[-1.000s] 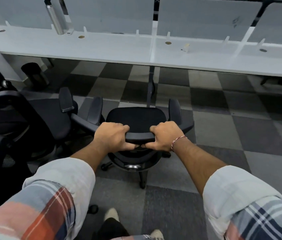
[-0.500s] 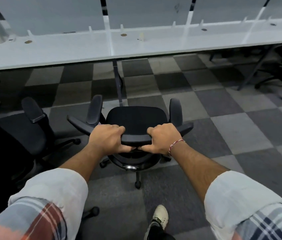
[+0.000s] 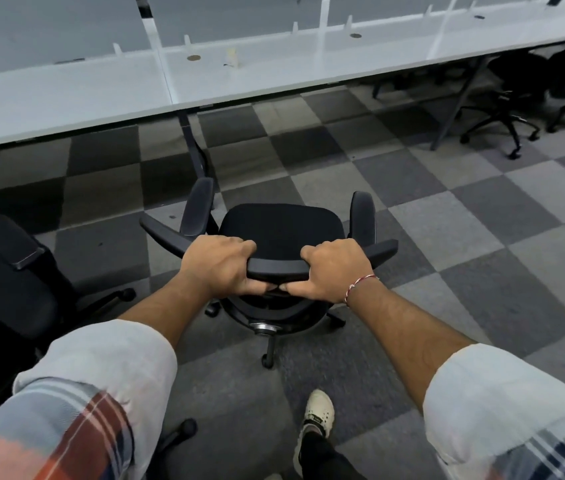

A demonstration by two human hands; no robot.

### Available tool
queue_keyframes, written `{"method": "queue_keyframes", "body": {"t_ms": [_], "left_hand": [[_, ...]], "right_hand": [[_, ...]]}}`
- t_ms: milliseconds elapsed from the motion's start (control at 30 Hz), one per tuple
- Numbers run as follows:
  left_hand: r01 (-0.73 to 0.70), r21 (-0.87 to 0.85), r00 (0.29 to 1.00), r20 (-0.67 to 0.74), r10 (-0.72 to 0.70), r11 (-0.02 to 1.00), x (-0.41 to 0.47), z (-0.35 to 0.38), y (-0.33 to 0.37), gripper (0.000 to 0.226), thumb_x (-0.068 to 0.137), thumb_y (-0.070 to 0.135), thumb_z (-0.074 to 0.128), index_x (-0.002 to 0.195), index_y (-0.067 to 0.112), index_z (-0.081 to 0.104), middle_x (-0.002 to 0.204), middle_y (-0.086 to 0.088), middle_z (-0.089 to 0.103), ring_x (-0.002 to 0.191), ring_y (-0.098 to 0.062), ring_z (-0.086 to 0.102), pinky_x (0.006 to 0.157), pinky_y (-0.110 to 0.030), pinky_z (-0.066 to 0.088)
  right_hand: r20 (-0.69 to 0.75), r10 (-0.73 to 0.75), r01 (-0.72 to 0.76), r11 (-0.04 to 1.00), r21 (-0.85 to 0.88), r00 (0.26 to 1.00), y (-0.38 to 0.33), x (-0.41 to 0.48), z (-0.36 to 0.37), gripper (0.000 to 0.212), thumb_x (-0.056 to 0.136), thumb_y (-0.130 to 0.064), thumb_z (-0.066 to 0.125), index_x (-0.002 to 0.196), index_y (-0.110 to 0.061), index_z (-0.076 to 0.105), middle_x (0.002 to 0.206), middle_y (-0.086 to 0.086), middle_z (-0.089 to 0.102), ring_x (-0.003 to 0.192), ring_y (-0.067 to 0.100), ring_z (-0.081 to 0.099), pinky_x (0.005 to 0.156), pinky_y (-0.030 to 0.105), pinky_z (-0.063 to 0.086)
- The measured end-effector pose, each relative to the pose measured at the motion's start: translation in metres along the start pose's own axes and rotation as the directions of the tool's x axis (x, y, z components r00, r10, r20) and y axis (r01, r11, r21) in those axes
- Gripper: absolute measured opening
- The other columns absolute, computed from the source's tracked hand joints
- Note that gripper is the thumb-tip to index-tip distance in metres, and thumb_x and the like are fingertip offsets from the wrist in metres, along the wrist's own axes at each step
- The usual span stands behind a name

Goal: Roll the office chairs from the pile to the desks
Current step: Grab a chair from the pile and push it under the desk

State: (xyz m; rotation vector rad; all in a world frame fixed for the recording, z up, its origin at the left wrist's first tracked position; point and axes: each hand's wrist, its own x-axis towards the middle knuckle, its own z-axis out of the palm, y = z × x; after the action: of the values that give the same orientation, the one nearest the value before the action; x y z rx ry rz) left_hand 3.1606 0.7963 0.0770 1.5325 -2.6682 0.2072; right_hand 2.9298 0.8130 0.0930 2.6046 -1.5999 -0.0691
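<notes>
Head view: left hand (image 3: 217, 268) and right hand (image 3: 334, 270) grip the backrest (image 3: 277, 269) of a black office chair (image 3: 281, 226).
Fingers curl over the backrest's top edge, thumbs nearly meeting underneath. The office chair stands mid-frame on checkered carpet (image 3: 447, 216), seat toward the long white desk (image 3: 101, 95) at 12 o'clock. A second chair (image 3: 7, 289) sits at 9 o'clock, further chairs (image 3: 516, 77) at 2 o'clock by the desk. A white shoe (image 3: 317, 414) shows at 6 o'clock.

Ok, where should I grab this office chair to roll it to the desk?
Grip the backrest's top rail from behind, one hand toward each end, as the left hand and right hand do now. It is a wide bar facing you, and the office chair faces the desk.
</notes>
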Motion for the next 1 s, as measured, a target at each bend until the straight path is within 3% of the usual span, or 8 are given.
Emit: {"method": "queue_keyframes", "body": {"t_ms": [133,333,667,1000], "left_hand": [[-0.008,0.018,1.000,0.015,0.008,1.000,0.021,-0.001,-0.003,0.068,0.066,0.093,0.042,0.073,0.026,0.039,0.074,0.010,0.059,0.072,-0.017,0.065,0.054,-0.031,0.033],[-0.052,0.040,0.999,0.016,0.052,0.998,0.078,0.006,-0.016,0.072,0.065,0.096,0.042,0.075,0.025,0.046,0.073,0.008,0.060,0.069,-0.017,0.064,0.051,-0.030,0.032],[-0.136,0.035,0.991,0.026,0.135,0.990,0.198,0.025,-0.017,0.076,0.061,0.098,0.034,0.076,0.025,0.047,0.072,0.008,0.060,0.068,-0.017,0.063,0.049,-0.029,0.026],[-0.146,0.030,0.988,0.058,0.144,0.989,0.321,0.038,-0.014,0.072,0.064,0.097,0.041,0.073,0.026,0.042,0.071,0.009,0.060,0.068,-0.016,0.062,0.052,-0.030,0.034]], "right_hand": [[-0.010,0.028,-0.028,1.000,-0.006,1.000,0.010,0.010,0.001,0.060,0.078,-0.083,0.043,0.076,-0.024,0.045,0.057,-0.009,0.038,0.060,0.018,0.051,0.057,0.032,0.035],[-0.041,0.070,-0.069,0.997,0.018,0.997,0.042,0.040,0.008,0.060,0.078,-0.083,0.044,0.079,-0.024,0.046,0.068,-0.004,0.056,0.071,0.022,0.064,0.060,0.033,0.039],[-0.037,0.155,-0.156,0.988,-0.009,0.987,0.128,0.088,0.020,0.060,0.079,-0.084,0.041,0.079,-0.024,0.045,0.066,-0.006,0.049,0.069,0.021,0.062,0.058,0.033,0.038],[-0.023,0.197,-0.197,0.980,0.005,0.980,0.225,0.150,0.030,0.058,0.078,-0.082,0.043,0.079,-0.025,0.048,0.065,-0.006,0.050,0.064,0.020,0.058,0.058,0.033,0.042]]}}
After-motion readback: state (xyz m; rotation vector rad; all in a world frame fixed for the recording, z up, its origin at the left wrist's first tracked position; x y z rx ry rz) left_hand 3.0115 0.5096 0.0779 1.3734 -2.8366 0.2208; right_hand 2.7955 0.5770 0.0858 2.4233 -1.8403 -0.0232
